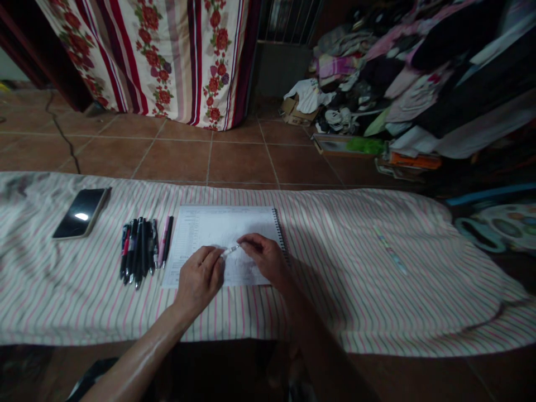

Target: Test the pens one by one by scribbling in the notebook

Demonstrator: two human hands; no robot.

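Note:
My left hand [201, 276] is closed around a slim white pen [230, 251], held slanted above the notebook. At the pen's upper right end, the thumb and fingers of my right hand [264, 255] pinch together on its narrow tip; what exactly lies between those fingertips is too small to tell. Under both hands lies a spiral notebook [234, 223] with printed lines on its page and its coil on the right. Left of it, several pens [140, 251], mostly black, lie side by side, and a pink pen [163, 243] sits nearer the notebook.
A phone [81, 213] lies on the striped cloth [326, 234] at the left. To the right is a thin, pale multicoloured strip or pen part [392, 252]. Beyond the tiled floor [238, 159] hang a floral curtain [176, 61] and piled clothes [402, 84].

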